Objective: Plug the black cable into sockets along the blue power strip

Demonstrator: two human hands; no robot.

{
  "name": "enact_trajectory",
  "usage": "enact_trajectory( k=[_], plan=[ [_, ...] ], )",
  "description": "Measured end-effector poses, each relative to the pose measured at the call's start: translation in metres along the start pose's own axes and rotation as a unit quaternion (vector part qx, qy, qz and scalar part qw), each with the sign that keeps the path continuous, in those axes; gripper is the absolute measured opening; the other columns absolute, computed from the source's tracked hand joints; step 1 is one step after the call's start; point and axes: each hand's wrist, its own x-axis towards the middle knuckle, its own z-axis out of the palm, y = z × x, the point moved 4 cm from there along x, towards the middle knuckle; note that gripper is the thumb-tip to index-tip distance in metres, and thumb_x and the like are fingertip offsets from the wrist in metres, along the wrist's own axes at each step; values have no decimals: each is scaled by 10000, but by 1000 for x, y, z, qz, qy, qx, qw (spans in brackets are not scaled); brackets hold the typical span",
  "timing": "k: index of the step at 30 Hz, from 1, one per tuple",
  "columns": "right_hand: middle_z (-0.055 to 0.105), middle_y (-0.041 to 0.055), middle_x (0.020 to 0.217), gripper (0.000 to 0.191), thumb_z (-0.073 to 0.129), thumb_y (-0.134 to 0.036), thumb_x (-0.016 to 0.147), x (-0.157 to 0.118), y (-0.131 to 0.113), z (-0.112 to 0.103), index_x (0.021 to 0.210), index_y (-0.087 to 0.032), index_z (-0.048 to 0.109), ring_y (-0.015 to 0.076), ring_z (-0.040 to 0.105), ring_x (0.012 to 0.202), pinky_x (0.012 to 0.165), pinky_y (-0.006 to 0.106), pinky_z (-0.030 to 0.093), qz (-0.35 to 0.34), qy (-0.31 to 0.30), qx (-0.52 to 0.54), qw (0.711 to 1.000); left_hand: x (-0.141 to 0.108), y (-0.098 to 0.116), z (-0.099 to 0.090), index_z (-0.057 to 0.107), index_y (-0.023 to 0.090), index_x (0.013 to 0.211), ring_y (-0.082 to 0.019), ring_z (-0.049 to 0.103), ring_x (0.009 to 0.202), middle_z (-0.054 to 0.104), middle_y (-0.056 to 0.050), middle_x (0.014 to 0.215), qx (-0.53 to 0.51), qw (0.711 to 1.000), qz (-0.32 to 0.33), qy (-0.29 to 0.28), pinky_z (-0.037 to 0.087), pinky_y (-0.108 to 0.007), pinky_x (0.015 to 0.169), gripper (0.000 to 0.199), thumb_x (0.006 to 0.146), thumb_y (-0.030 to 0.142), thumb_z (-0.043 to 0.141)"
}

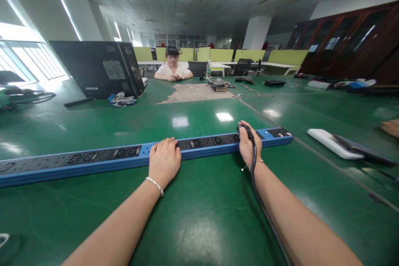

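Two bare hands work at a long power strip lying across a green tabletop (pixel 187 220), the strip (pixel 205 150) running from the left edge of view to just past the right hand. The right hand (pixel 247 149) is closed around a black plug (pixel 246 129) above the strip's right-hand portion, thumb and fingers wrapped about its body; whether the prongs sit in a socket cannot be told. From the plug, a black cable (pixel 256 195) trails down along the right forearm. The left hand (pixel 165 158) rests palm down over the strip near its blue socket section, fingers side by side; whether it clamps the strip or merely lies on it cannot be told.

No writing is legible: a pale label (pixel 113 70) on a black computer case (pixel 93 60) at upper left is too small to read, as is the band on a clear bottle (pixel 208 68) farther back.

Blue, smooth-looking sides frame the strip's black face, lined with sockets of differing shapes. The glossy table mirrors ceiling lights. A shiny bracelet (pixel 155 186) circles the left wrist. Crumpled gloves (pixel 121 99) lie beside the case, and a person (pixel 173 71) in a light top sits across the table.
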Motion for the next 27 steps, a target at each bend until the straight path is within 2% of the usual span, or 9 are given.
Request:
enact_trajectory(
  k=[5, 8, 14, 21, 27],
  plan=[
    [670, 100, 1050, 431, 493, -484, 794, 27, 52, -44, 1050, -166, 632, 216, 602, 988, 913, 398, 434, 60, 53, -12, 997, 0, -1, 1, 602, 185, 1049, -240, 560, 1080, 639, -89, 1156, 1, 1000, 2, -3, 364, -414, 934, 289, 879, 271, 385],
    [689, 93, 977, 410, 516, -496, 761, 33, 69, -57, 945, -170, 682, 249, 601, 984, 922, 432, 419, 80, 26, -56, 995, 0, -1, 0, 603, 187, 1041, -239, 563, 1077, 639, -88, 1157, 3, 1000, 2, -2, 363, -414, 934, 282, 879, 270, 388],
    [674, 95, 1061, 404, 521, -482, 736, 35, 67, -56, 949, -192, 703, 284, 525, 1138, 1008, 444, 339, 78, -18, -119, 990, 1, 0, 0, 600, 185, 1045, -238, 563, 1078, 634, -87, 1166, 4, 1000, 3, -6, 360, -409, 938, 281, 879, 271, 391],
    [680, 92, 1041, 361, 514, -422, 740, 34, 70, -50, 944, -199, 709, 285, 522, 1142, 1013, 484, 318, 51, -38, -177, 982, 0, -1, -1, 600, 178, 1048, -237, 563, 1078, 636, -88, 1163, 8, 1000, 5, -7, 362, -406, 935, 285, 882, 271, 387],
    [620, 120, 1173, 406, 501, -419, 781, 28, 66, -50, 1077, -207, 680, 292, 475, 1203, 1019, 467, 317, 40, -46, -268, 962, 1, 0, -1, 606, 167, 1051, -242, 568, 1074, 634, -95, 1168, 11, 1000, 9, -11, 367, -410, 936, 295, 881, 275, 391]
  ],
)
